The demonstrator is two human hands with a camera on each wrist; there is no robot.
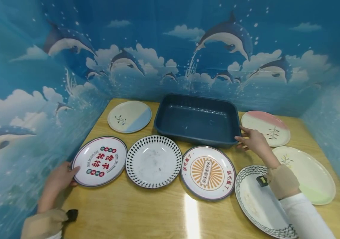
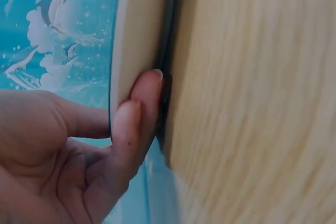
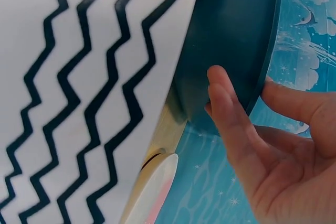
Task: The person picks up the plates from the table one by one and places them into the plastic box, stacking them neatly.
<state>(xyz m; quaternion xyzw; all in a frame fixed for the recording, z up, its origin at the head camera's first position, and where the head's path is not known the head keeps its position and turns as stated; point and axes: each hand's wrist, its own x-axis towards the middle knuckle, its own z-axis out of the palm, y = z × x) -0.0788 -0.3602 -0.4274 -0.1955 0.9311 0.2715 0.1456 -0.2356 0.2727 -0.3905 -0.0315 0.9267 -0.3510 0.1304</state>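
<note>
My left hand (image 1: 59, 176) holds the lower left edge of a white plate (image 1: 83, 162) with red and green lettering. In the left wrist view the thumb lies on one side of the plate's rim (image 2: 139, 24), and the fingers (image 2: 147, 90) curl under the other. At the right end of the table's back, my right hand (image 1: 255, 141) grips the near right corner of a dark blue rectangular basin (image 1: 200, 119). The right wrist view has its thumb at the rim and its fingers (image 3: 226, 93) against the basin's outer wall (image 3: 231, 30).
Between the hands lie a diamond-rimmed plate (image 1: 153, 162) and an orange sunburst plate (image 1: 208, 172). A zigzag-rimmed plate (image 1: 256, 202) lies under the right forearm. A blue-and-cream plate (image 1: 129, 116), a pink-and-cream plate (image 1: 265, 127) and a green-and-cream plate (image 1: 307, 174) lie farther out. Dolphin-print sheets (image 1: 170, 49) enclose the table.
</note>
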